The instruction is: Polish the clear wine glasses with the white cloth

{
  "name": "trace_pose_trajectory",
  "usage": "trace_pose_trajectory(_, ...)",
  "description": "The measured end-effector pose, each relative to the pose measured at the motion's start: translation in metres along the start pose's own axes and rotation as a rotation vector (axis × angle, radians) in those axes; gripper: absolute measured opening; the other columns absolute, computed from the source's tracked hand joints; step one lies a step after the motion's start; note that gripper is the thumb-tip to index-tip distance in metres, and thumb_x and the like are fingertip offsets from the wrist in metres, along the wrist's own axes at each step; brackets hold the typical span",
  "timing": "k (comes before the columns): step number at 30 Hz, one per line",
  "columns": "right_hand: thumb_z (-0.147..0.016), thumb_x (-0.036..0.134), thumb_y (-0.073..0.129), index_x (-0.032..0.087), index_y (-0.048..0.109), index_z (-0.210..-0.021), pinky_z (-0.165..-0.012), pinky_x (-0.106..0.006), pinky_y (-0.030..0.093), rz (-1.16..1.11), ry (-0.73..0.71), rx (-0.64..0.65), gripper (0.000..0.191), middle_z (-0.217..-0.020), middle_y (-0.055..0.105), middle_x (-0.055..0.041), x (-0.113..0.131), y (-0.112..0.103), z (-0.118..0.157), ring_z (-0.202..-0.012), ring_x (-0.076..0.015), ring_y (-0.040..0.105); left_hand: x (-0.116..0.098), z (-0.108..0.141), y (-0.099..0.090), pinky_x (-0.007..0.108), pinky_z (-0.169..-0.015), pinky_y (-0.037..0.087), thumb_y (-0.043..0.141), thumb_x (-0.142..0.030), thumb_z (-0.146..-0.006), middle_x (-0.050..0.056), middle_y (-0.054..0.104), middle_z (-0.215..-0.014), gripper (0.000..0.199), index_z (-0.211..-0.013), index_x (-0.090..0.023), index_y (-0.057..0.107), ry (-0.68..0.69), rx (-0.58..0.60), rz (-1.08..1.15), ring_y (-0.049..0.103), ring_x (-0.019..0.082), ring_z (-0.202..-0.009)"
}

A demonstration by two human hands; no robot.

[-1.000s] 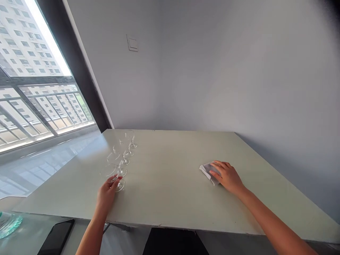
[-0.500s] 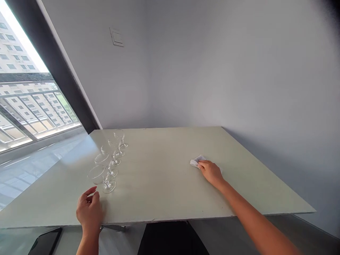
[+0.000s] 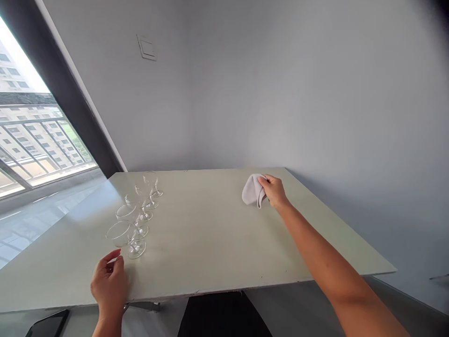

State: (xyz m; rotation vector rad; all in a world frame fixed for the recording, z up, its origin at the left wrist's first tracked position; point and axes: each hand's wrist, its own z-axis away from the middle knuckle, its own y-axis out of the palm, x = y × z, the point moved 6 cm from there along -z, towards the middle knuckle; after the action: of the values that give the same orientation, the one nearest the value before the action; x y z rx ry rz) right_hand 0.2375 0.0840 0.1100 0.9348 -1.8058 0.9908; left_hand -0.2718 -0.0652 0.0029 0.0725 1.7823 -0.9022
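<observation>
Five stemmed glasses (image 3: 146,216) are standing on the left side of the pale table (image 3: 203,234), and from the head view we are seeing them form a row running from near to far. Their round feet are resting on the tabletop, and their clear bowls are overlapping from where we are looking.

Our left hand (image 3: 108,280) is hovering at the table's near left, just beside the nearest glass (image 3: 136,250). We are keeping its fingers loosely curled and released, holding nothing; whether its underside is touching the tabletop, we cannot tell.

Our right hand (image 3: 274,189) is reaching toward the far right part of the table, well apart from the glasses. With it we are grasping a light grey cloth (image 3: 252,191), pinching it by its right side between thumb and fingers. The folded cloth is hanging to the left of the hand, and we cannot tell whether its lower edge is touching the table.

At near left, past the table's edge, a dark phone (image 3: 49,325) is lying partly out of view. Farther left, a window (image 3: 28,135) is showing a railing and buildings, while a switch (image 3: 147,48) is sitting on the grey wall (image 3: 280,93).
</observation>
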Motion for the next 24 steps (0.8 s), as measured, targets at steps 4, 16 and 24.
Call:
trace_pose_trajectory(4, -0.074, 0.043, 0.049, 0.015, 0.062, -0.086, -0.047, -0.02, 0.031, 0.157, -0.187, 0.053, 0.033, -0.056, 0.043, 0.0034, 0.038, 0.017, 0.005, -0.05, -0.0083, 0.037, 0.004, -0.001, 0.001, 0.028, -0.06, 0.039, 0.047, -0.036, -0.071, -0.001, 0.057, -0.066, 0.033, -0.098, -0.022, 0.06, 0.008, -0.005, 0.042, 0.053, 0.015, -0.061)
trace_pose_trajectory(16, -0.084, 0.047, 0.037, 0.027, 0.063, -0.099, -0.06, -0.029, 0.045, 0.535, -0.125, 0.81, 0.036, -0.085, 0.064, -0.0016, -0.025, 0.042, 0.118, -0.068, -0.0163, 0.058, -0.041, 0.049, -0.016, 0.031, -0.072, 0.044, 0.05, -0.028, -0.071, 0.009, 0.052, -0.097, 0.026, -0.092, -0.014, 0.057, 0.517, -0.378, 0.147, 0.048, 0.014, -0.07)
trace_pose_trajectory(24, -0.085, 0.055, 0.028, 0.018, 0.034, -0.133, -0.102, -0.047, 0.02, 0.799, -0.446, 0.729, 0.061, -0.143, 0.022, -0.0102, -0.044, 0.098, 0.114, -0.131, -0.029, 0.015, -0.14, 0.09, 0.058, 0.027, -0.068, 0.045, 0.046, -0.018, -0.077, 0.009, 0.051, -0.096, 0.016, -0.091, -0.017, 0.055, 0.906, 0.123, 0.301, 0.05, 0.015, -0.081)
